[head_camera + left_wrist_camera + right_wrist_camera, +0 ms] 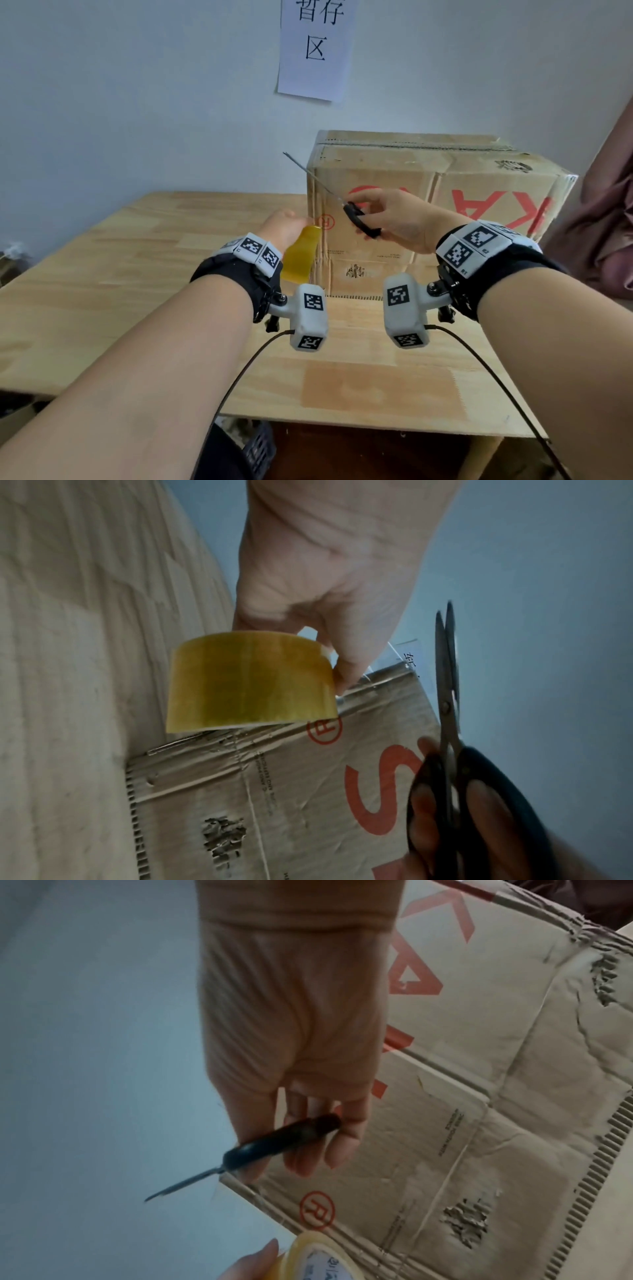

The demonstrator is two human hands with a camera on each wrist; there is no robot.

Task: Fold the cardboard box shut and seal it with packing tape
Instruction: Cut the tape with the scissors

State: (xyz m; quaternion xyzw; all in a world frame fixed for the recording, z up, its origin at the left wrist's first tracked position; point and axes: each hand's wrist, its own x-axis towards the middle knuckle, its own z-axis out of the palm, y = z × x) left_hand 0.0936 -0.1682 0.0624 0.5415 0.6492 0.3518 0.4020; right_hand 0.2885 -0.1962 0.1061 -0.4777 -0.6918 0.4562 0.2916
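A worn cardboard box [479,178] with red lettering stands on the wooden table [102,274], its top flaps folded down. My left hand [284,226] grips a yellow roll of packing tape [301,257] close to the box's near left corner. In the left wrist view the tape roll [250,683] hangs under my left hand [325,588]. My right hand [394,219] holds black-handled scissors [359,219] in front of the box face, blades nearly together and pointing up-left. The right wrist view shows the scissors [270,1148] in my right hand [294,1042], with the box [479,1123] behind.
A white paper sign [315,48] with black characters hangs on the wall above the box. Pinkish-brown cloth [603,219] hangs at the right edge. The table's front edge [342,425] is near me, with dark items under it. Bare tabletop lies left of the box.
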